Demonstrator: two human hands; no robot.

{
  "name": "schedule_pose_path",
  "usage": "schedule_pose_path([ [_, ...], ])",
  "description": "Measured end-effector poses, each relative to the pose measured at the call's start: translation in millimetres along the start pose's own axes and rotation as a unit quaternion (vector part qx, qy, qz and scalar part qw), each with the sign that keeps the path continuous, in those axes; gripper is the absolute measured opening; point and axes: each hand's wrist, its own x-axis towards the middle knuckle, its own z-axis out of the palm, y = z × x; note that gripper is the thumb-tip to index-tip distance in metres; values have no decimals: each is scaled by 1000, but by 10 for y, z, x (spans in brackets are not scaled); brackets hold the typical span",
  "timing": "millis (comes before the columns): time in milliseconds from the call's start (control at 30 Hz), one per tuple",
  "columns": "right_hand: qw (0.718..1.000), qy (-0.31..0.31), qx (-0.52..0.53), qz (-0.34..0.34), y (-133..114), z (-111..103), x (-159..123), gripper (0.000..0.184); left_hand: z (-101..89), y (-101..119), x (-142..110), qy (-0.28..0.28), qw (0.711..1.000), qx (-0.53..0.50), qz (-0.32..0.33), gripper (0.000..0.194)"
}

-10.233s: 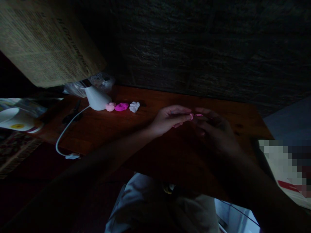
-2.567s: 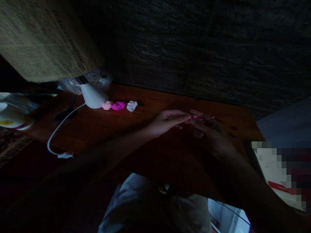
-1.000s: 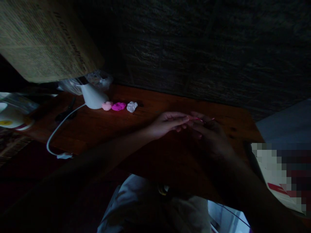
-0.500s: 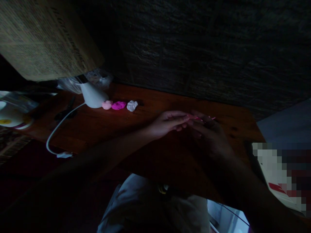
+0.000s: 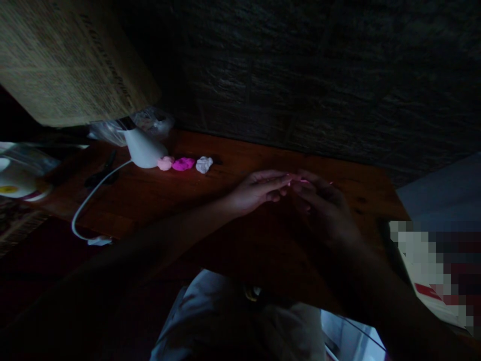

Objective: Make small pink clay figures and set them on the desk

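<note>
One pink piece [image 5: 304,181], thin and apparently soft, lies between the fingertips of the two hands, over the right part of the bench [image 5: 240,150]; its full outline is lost in shadow and behind the fingers. The left hand [image 5: 259,190] pinches its near end between thumb and forefinger; the right hand [image 5: 328,203] has it between thumb and curved fingers, with a pink speck showing beyond the knuckles. Working so thin a piece probably calls for light, even pressure from the pads, one hand steadying while the other shapes; a hard pinch could flatten or tear it. Turning it in small steps should spread the pressure, and tilting the fingers towards the light would help, since the scene is very dim. Farther left, well apart from the hands, stand a white lump [image 5: 204,164], a magenta lump [image 5: 184,164] and a pale pink lump [image 5: 166,163], the last close against the lamp [image 5: 145,148]. The lamp's cord [image 5: 79,203] loops towards the bench's front edge, clear of both hands. Behind rises a dark wall [image 5: 308,75].
</note>
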Motion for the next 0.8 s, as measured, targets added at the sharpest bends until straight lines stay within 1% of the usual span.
schedule_pose_path([
  [133,997,13,-65,-45,14,10,-28,57,-7,-18,5,3,1000,20,-3,39],
  [300,994,12,-89,-69,19,36,-52,60,9,-19,-1,-11,1000,28,7,41],
  [567,996,13,-76,-47,27,23,-51,58,0,-30,2,-13,999,37,6,40],
  [800,1000,-3,-10,-14,23,37,-27,57,11,-8,-1,-18,999,26,10,39],
])
